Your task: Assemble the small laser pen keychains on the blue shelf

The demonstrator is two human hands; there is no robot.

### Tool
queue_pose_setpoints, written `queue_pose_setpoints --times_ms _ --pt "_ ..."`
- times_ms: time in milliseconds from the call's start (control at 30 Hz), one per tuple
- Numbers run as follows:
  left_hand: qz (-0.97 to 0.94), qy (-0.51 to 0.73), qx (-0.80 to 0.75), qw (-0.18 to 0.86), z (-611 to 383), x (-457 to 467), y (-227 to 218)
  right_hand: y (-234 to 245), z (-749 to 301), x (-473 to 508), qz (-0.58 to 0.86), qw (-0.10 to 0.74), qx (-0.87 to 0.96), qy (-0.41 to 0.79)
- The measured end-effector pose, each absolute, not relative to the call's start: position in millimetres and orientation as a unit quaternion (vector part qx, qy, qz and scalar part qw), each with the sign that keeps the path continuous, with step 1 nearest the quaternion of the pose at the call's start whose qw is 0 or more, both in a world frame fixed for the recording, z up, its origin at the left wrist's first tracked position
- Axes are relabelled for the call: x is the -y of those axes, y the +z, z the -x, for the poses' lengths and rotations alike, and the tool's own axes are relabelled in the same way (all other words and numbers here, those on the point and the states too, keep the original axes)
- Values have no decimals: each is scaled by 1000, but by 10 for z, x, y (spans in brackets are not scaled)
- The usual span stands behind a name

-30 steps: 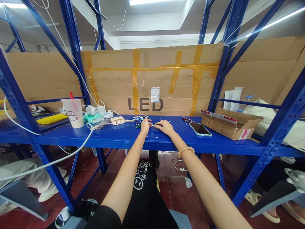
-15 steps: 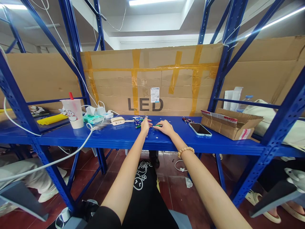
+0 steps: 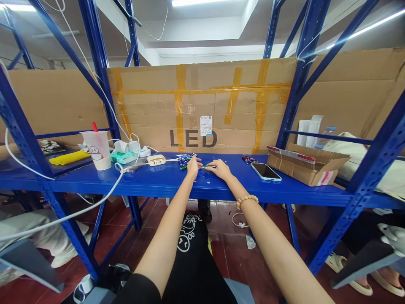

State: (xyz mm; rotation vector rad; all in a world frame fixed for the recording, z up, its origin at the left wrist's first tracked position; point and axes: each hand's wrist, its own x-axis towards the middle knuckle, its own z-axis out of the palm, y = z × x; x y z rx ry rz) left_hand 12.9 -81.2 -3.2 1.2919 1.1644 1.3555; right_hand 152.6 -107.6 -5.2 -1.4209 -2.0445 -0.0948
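Green pen (image 3: 210,166) touching right hand (image 3: 221,169), left hand (image 3: 193,167) just beside.

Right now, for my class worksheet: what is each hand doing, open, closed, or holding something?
Left hand: curled beside the pile of batteries; cannot tell if it holds anything.
Right hand: seems closed on a thin green pen.

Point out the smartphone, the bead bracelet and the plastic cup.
Smartphone (image 3: 265,172): head view, on its dark screen.
Bead bracelet (image 3: 247,201): head view, on the beads around the right wrist.
Plastic cup (image 3: 95,153): head view, on the printed cartoon figure.
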Motion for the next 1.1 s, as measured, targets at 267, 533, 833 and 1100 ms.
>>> queue_pose_setpoints --times_ms 267,533,833,1100 --pt "-546 542 -474 428 -124 837 -41 -63 -1533 1044 545 319 775 -30" --pt "-612 521 -492 334 -128 852 -82 -123 -1540 979 533 320 783 -19" --pt "-676 459 -526 236 -175 867 -115 -156 -1552 968 537 334 774 -24" --pt "-652 435 -609 124 -188 887 -146 -142 -1568 983 638 323 697 -61"
